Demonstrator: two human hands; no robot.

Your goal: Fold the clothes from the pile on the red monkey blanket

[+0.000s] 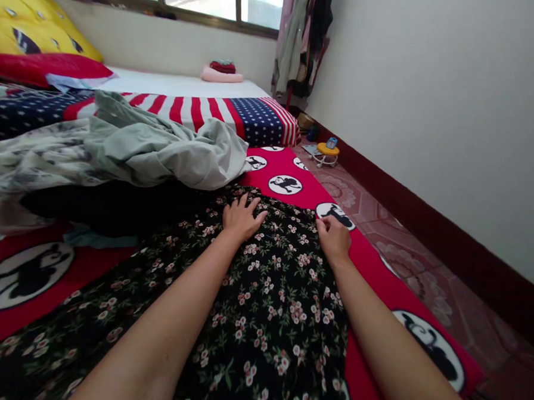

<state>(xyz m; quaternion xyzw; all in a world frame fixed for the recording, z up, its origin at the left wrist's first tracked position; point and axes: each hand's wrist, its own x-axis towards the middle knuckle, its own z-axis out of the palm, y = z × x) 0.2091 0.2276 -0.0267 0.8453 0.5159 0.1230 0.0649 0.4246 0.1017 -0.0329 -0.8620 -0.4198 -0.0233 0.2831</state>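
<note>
A black garment with small pink and white flowers (272,295) is spread over a red sheet with round white-and-black prints (302,189). My left hand (242,219) lies on the cloth near its far edge, palm down, fingers apart. At the right edge of the garment, my right hand (334,238) is closed, pinching the cloth between thumb and fingers. The garment's exact kind cannot be made out; part of it runs off to the lower left beneath my left forearm.
A heap of clothes with a grey-green cloth (166,148) on top sits at the left. Behind it is a bed with a stars-and-stripes cover (204,114). A yellow stool (327,149) stands on the tiled floor by the white wall (432,108). Clothes (294,37) hang in the corner.
</note>
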